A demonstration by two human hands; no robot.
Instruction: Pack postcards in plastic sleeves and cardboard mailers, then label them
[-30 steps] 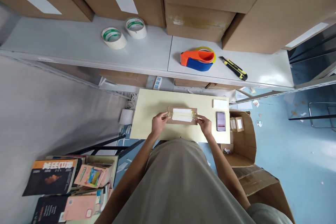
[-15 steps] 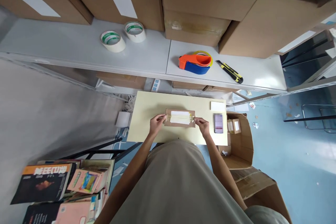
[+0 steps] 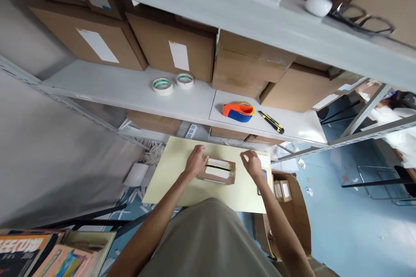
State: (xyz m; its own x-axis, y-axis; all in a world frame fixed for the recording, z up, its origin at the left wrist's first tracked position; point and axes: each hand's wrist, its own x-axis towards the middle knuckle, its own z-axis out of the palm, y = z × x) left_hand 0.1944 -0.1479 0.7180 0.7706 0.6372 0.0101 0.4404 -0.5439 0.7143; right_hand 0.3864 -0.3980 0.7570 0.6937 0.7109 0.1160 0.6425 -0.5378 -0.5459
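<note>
A small brown cardboard box [image 3: 216, 178] lies at a slant on the cream board. A white label [image 3: 217, 173] covers much of its top, and a dark slit runs lengthwise across the label. My left hand [image 3: 196, 161] is at the box's far left corner, fingers loosely bent and a gap between thumb and fingers; whether it touches the cardboard is hard to tell. Off the box's right end, my right hand [image 3: 253, 165] hovers apart from it. Its fingers are curled but look separated, and nothing shows in them.
An orange and blue tape dispenser [image 3: 238, 111], a yellow-black utility knife [image 3: 271, 122] and two tape rolls [image 3: 163, 87] lie on the grey shelf [image 3: 113, 88]. A phone [image 3: 262, 179] is beside my right wrist. An open carton [image 3: 294, 216] stands right of the board [image 3: 162, 181].
Both hands have come off the ends of the tape strip across the box. The box has turned, and a dark slit now crosses its label. My view has tilted up, bringing in a higher shelf.
</note>
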